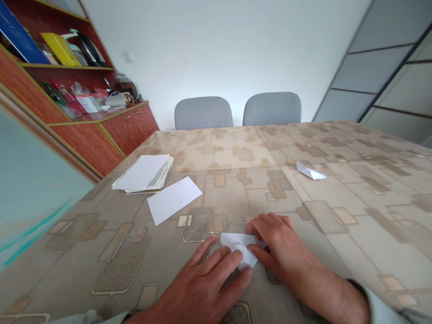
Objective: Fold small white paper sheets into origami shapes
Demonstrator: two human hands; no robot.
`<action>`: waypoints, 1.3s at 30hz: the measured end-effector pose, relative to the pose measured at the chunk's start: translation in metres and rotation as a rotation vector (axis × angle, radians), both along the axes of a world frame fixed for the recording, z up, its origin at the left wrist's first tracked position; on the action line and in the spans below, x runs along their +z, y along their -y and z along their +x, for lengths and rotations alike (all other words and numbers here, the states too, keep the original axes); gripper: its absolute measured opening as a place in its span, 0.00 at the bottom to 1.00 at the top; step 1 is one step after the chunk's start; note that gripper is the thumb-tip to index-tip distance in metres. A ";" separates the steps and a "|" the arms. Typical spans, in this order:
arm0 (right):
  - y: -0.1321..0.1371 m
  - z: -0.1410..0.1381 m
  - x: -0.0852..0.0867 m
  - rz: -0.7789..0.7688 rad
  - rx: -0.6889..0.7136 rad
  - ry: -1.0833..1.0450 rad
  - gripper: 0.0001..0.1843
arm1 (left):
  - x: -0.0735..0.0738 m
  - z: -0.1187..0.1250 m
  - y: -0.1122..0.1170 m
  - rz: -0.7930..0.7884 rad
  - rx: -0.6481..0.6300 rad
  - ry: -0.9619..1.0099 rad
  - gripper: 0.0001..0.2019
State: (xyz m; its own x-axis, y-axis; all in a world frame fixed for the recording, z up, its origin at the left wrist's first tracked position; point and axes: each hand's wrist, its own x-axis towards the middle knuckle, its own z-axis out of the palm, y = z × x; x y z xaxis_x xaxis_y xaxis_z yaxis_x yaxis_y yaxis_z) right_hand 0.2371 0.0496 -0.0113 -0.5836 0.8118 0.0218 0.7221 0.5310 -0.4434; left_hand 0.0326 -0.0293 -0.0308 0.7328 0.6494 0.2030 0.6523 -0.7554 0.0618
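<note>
A small folded white paper lies on the patterned table near the front edge. My left hand lies flat, fingers stretched out, its fingertips pressing on the paper's left and lower parts. My right hand rests on the paper's right side, fingers bent and pressed down on its edge. A single white sheet lies further back on the left, beside a stack of white sheets. A finished folded paper piece sits far right.
Two grey chairs stand at the table's far side. A wooden cabinet with shelves full of bottles and boxes runs along the left wall. A sliding panel wall is at the right.
</note>
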 end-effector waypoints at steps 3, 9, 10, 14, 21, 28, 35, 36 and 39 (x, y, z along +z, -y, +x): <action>-0.003 -0.001 0.000 -0.014 -0.005 -0.036 0.07 | -0.005 0.000 0.000 0.029 0.001 0.058 0.30; -0.006 -0.003 -0.001 0.016 0.010 -0.076 0.08 | 0.008 0.001 -0.002 0.055 -0.008 0.025 0.29; -0.005 -0.003 -0.001 0.030 0.021 -0.082 0.08 | 0.010 0.002 -0.002 0.054 -0.009 0.018 0.29; -0.003 -0.001 0.002 0.114 0.116 -0.117 0.09 | 0.009 0.002 -0.002 0.047 -0.006 0.025 0.29; 0.003 0.002 0.007 0.140 0.264 -0.090 0.11 | 0.009 0.003 0.000 -0.014 0.015 0.001 0.27; 0.001 0.003 0.004 0.129 0.264 -0.076 0.10 | 0.009 0.003 0.002 0.113 0.026 -0.029 0.29; 0.002 0.004 0.011 0.096 0.279 -0.066 0.10 | 0.010 0.000 0.002 -0.004 0.011 -0.060 0.23; 0.001 0.003 0.010 0.092 0.268 -0.061 0.11 | 0.010 0.000 0.002 -0.020 0.010 -0.057 0.23; 0.001 -0.002 0.004 0.125 0.194 -0.005 0.10 | 0.012 0.001 0.002 -0.053 0.011 -0.042 0.25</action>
